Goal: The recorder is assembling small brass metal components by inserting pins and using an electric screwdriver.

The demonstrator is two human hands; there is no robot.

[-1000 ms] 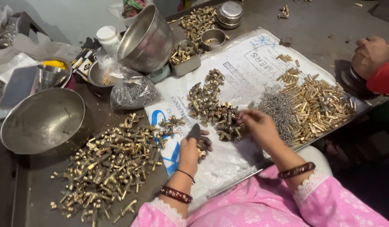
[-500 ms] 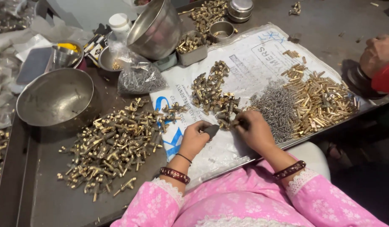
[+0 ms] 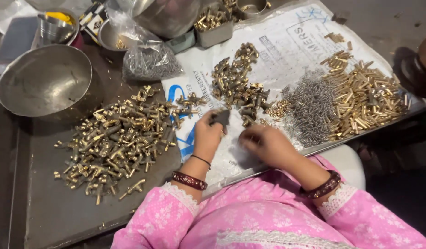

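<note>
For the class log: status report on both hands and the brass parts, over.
Left hand gripping a small dark part. Right hand curled on the printed sheet, contents hidden. Brass fittings heap to the left, springs pile to the right. Nothing obstructing.

Empty steel bowl (image 3: 44,80) set at far left; bag of small grey parts (image 3: 148,60) beside it; brass tubes (image 3: 367,99) heaped far right.

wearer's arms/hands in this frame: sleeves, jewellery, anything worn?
Both arms wear pink sleeves with a small white floral print and white lace cuffs. The left hand has a dark red bangle with light studs and a thin black thread band above it. The right hand has a similar dark red bangle. No gloves.
</note>
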